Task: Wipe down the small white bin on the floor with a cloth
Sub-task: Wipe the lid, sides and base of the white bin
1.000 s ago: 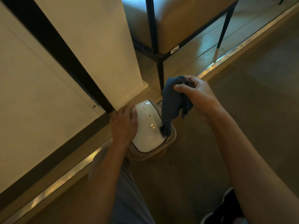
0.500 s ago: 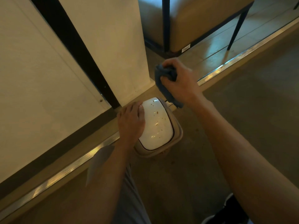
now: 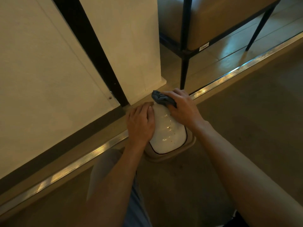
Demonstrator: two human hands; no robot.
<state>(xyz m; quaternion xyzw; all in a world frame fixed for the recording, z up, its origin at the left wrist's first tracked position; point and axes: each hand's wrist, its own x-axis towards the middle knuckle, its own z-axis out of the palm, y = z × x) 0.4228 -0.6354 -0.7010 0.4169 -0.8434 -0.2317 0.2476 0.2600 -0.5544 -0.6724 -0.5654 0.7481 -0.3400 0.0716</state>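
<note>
Dim tan floor [image 3: 246, 128] beside a white wall [image 3: 41, 63] and a metal floor strip [image 3: 73, 167] sets the scene. A person's right hand [image 3: 183, 110] grips a bunched blue cloth [image 3: 161, 99] and presses it on the far end of the small white bin [image 3: 168, 138], which stands on the floor against the strip near the wall's corner. Fingers flat, the left hand [image 3: 141, 123] rests on the bin's left side, steadying it. Wiping of the speckled lid appears just begun; next, the cloth needs drawing toward the near edge across the spots. Half a second earlier the cloth hovered above the bin's far end; now it touches the lid.
</note>
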